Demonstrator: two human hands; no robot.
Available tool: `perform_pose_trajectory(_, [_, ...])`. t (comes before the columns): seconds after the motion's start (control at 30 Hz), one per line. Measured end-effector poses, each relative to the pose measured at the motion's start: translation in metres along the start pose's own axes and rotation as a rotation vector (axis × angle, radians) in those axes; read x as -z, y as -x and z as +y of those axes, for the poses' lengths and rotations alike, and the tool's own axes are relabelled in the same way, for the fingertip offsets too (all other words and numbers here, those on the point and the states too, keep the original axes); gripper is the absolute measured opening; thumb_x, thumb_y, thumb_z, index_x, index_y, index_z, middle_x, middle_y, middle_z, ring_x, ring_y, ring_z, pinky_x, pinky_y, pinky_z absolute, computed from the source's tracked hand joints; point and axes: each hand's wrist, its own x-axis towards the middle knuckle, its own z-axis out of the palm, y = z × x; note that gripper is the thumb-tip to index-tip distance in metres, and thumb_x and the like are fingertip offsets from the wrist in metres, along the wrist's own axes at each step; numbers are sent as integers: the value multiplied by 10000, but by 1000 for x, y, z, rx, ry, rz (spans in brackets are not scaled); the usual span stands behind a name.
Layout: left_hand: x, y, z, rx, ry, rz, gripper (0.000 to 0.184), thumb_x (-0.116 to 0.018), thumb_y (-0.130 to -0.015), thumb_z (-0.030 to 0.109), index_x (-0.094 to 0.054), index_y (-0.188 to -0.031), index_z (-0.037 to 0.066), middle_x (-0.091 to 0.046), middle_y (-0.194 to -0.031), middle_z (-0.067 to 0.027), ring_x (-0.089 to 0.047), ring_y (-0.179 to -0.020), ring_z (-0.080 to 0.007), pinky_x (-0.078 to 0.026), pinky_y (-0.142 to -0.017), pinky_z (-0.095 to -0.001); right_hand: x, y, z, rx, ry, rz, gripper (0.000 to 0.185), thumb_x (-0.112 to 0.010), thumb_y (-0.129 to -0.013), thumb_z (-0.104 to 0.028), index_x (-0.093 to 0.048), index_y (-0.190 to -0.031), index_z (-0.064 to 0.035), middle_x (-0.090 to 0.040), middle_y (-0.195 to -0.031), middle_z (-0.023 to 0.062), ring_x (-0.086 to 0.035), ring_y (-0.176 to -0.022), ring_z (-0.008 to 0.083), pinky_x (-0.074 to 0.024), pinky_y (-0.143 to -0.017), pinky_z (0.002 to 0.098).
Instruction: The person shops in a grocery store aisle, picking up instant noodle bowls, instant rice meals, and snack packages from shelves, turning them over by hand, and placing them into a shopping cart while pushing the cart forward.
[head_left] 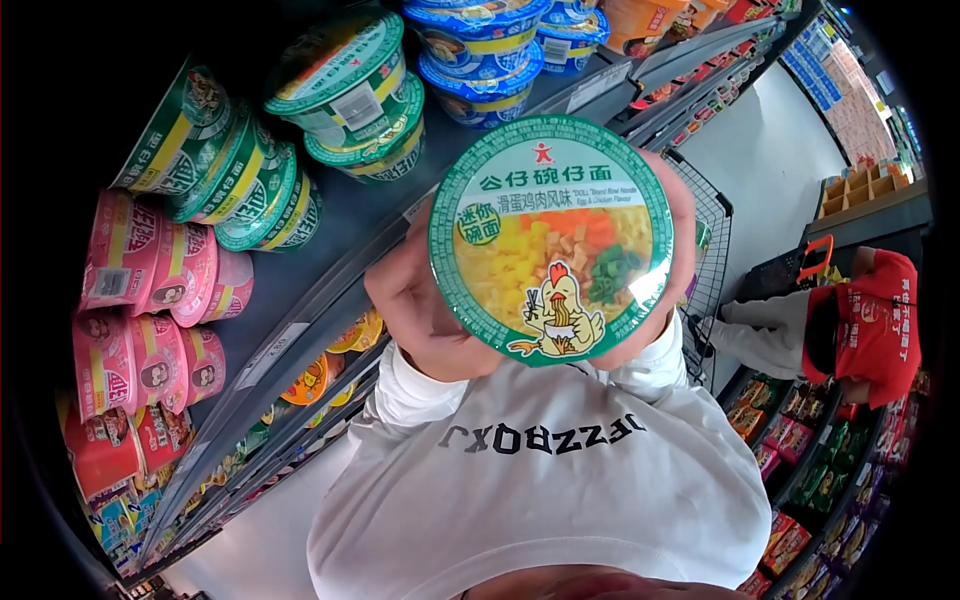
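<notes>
A green-rimmed noodle bowl (550, 240) is held up in front of my chest, its printed lid facing the camera. Fingers of my left hand (420, 305) curl against the bowl's side at the left of the view. On the opposite side, my right hand (672, 255) wraps round the rim, partly hidden behind the lid. Both hands grip the same bowl. Similar green bowls (365, 110) are stacked on the shelf beyond it.
Pink bowls (135, 355) and blue bowls (480, 75) stand on the shelf (330, 230) at the left. A wire cart (708, 225) is at the right, near a person in a red shirt (880, 325). Packaged goods line lower shelves at the right.
</notes>
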Motion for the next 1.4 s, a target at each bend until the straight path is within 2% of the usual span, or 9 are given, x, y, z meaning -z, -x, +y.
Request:
perform_pose_trajectory(0.17, [-1,-1,5,73,24,9,809,-908,-684,141,-296,-1204,46,-447,-1361,-358,-541,-1244,-355,-425,-1035,-453,-1,3,-7,-32,87,-29,1069,-897,-628,-223,-268,-1438,81,-434,-1432,233,-487,-1302,296,-384,-1088,421])
perform_pose_trajectory(0.23, [-2,0,6,74,34,9,792,-901,-687,128,-298,-1194,50,-445,-1361,-362,-540,-1245,-362,-428,-1032,-456,-8,9,-3,-92,-326,96,1090,-902,-636,-233,-246,-1450,77,-432,-1431,233,-485,-1306,299,-390,-1089,428])
perform_pose_trajectory(0.33, [-3,1,8,72,46,12,767,-891,-691,108,-301,-1178,58,-443,-1362,-368,-539,-1247,-373,-432,-1029,-460,2,7,-2,-18,-118,-46,1116,-909,-644,-243,-219,-1461,73,-433,-1426,233,-483,-1310,296,-402,-1086,430])
perform_pose_trajectory(0.47, [-3,3,9,62,60,12,736,-878,-697,82,-305,-1157,67,-441,-1363,-377,-538,-1249,-387,-438,-1024,-466,0,11,-4,-85,-251,-3,1133,-917,-644,-251,-204,-1465,68,-436,-1421,234,-487,-1306,297,-413,-1079,430])
perform_pose_trajectory(0.53, [-3,3,9,59,63,13,720,-872,-699,69,-307,-1147,72,-439,-1363,-381,-538,-1250,-394,-441,-1021,-469,2,8,-9,-50,-33,-53,1122,-916,-645,-250,-211,-1458,65,-449,-1407,231,-502,-1287,298,-421,-1073,431])
perform_pose_trajectory(0.73, [-5,4,10,44,81,3,678,-852,-708,30,-313,-1116,87,-435,-1364,-394,-536,-1253,-416,-450,-1014,-477,-5,8,7,-24,-358,55,1107,-916,-642,-277,-230,-1441,66,-473,-1374,221,-535,-1245,282,-449,-1045,423])
perform_pose_trajectory(1.17, [-3,5,4,48,121,4,614,-819,-715,5,-342,-1094,88,-429,-1371,-406,-522,-1272,-441,-441,-1024,-492,-10,19,27,70,-404,102,1077,-879,-658,-262,-221,-1441,73,-468,-1380,228,-536,-1248,279,-445,-1047,411])
perform_pose_trajectory(1.23, [-2,4,3,48,121,2,617,-821,-714,8,-344,-1098,87,-430,-1371,-404,-521,-1272,-440,-440,-1024,-491,-8,16,10,-47,-246,120,1037,-841,-660,-216,-222,-1439,76,-484,-1362,231,-547,-1237,276,-448,-1040,403])
perform_pose_trajectory(1.4, [-1,4,3,51,121,-3,625,-827,-712,17,-348,-1108,82,-431,-1373,-400,-520,-1274,-437,-439,-1025,-491,-3,16,8,-64,-188,81,1004,-804,-652,-186,-232,-1434,77,-508,-1335,232,-565,-1214,276,-451,-1034,400])
